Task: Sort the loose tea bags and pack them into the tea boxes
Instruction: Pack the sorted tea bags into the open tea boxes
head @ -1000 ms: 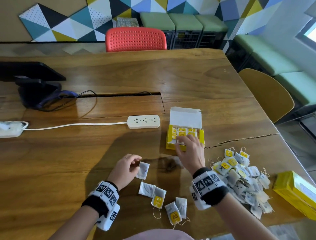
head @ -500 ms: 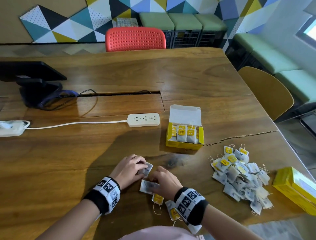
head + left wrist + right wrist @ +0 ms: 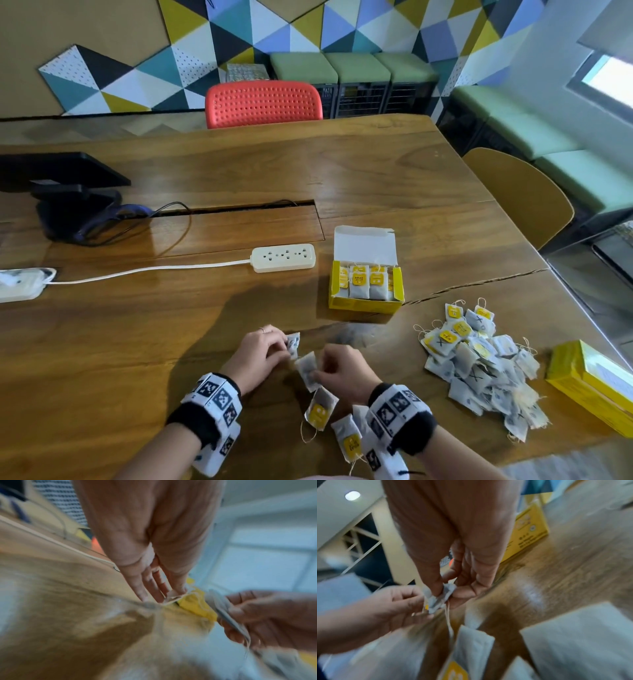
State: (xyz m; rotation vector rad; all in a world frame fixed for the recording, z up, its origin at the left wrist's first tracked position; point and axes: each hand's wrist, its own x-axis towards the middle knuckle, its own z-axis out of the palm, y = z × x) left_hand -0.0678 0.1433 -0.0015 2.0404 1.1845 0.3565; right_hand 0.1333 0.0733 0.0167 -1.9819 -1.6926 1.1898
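- Nearest the person, two tea bags with yellow tags (image 3: 320,409) lie flat on the counter (image 3: 137,342), just below the hands.
- The right hand (image 3: 346,371) pinches a tea bag (image 3: 307,370) between thumb and fingers, lifted off the counter.
- The left hand (image 3: 258,356) pinches another tea bag (image 3: 293,343), almost touching the first.
- Right of the hands sits the loose heap (image 3: 479,363), with a closed yellow box (image 3: 592,387) beyond it.
- Farther off, the open tea box (image 3: 364,286) holds upright bags.
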